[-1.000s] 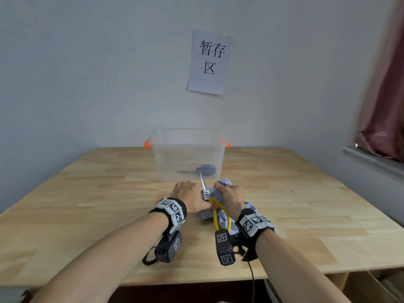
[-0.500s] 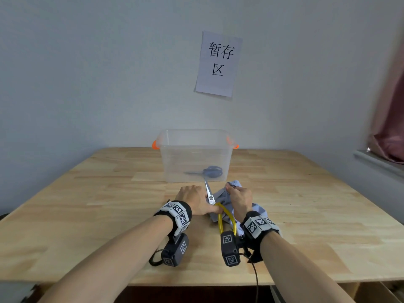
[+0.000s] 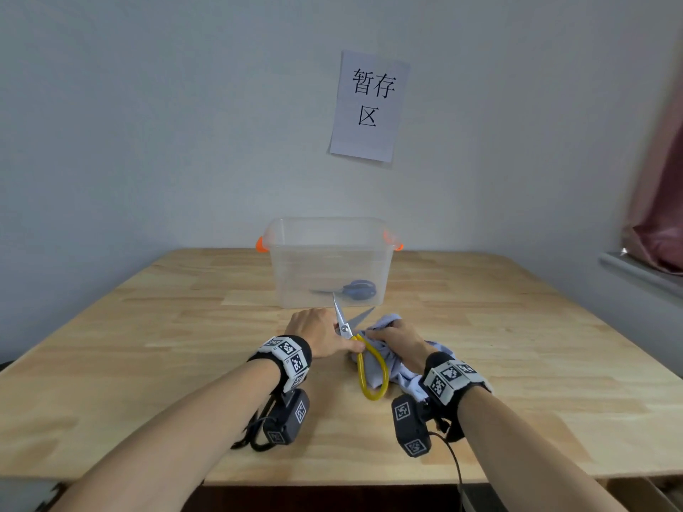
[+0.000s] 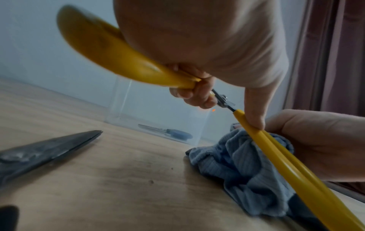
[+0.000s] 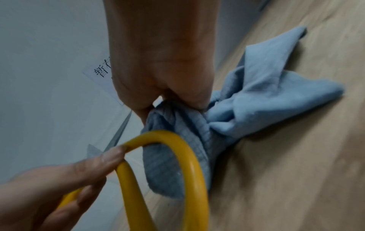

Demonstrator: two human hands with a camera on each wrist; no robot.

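Observation:
Yellow-handled scissors (image 3: 345,328) stand over the table with their blades spread, tips pointing away from me. My left hand (image 3: 318,332) grips them by the handles just behind the pivot; the thumb presses one yellow loop (image 5: 195,164). My right hand (image 3: 397,341) pinches a bunched blue cloth (image 3: 387,320) right beside the handles. In the right wrist view the cloth (image 5: 256,96) trails onto the wood and passes behind the loop. In the left wrist view the yellow handle (image 4: 276,156) crosses over the cloth (image 4: 237,165).
A clear plastic bin (image 3: 329,258) with orange handles stands just beyond the hands, with blue-handled scissors (image 3: 357,290) lying inside. A paper sign (image 3: 369,105) hangs on the wall. The wooden table (image 3: 148,345) stretches left and right. A curtain (image 3: 658,216) hangs at the right.
The scissor blades have spread apart; earlier they looked nearly together. Both hands keep their hold and stay at about the same spot in front of the bin.

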